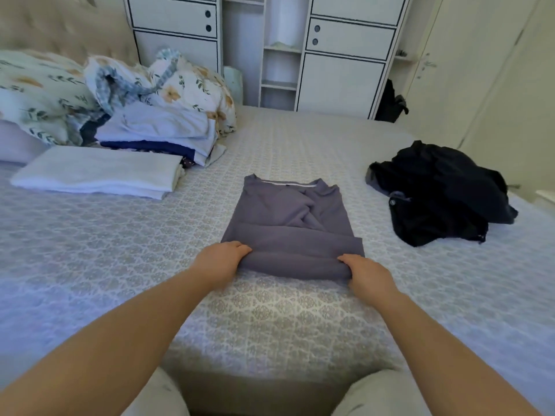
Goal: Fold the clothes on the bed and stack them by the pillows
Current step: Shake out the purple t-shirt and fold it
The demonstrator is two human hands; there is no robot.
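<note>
A grey-purple shirt (288,217) lies partly folded in the middle of the bed (90,265), collar away from me, sleeves tucked in. My left hand (220,261) grips the near left corner of its bottom fold. My right hand (368,273) grips the near right corner. A pile of dark, unfolded clothes (444,193) sits on the right side of the bed. At the left, by the floral pillows (39,94), stands a stack of folded clothes (159,133), with a folded white item (96,171) in front of it.
A white wardrobe (345,55) with doors and open shelves stands beyond the far edge of the bed. A padded headboard rises at the far left. A dark bag (390,103) sits on the floor by the wardrobe. My knees show at the bottom.
</note>
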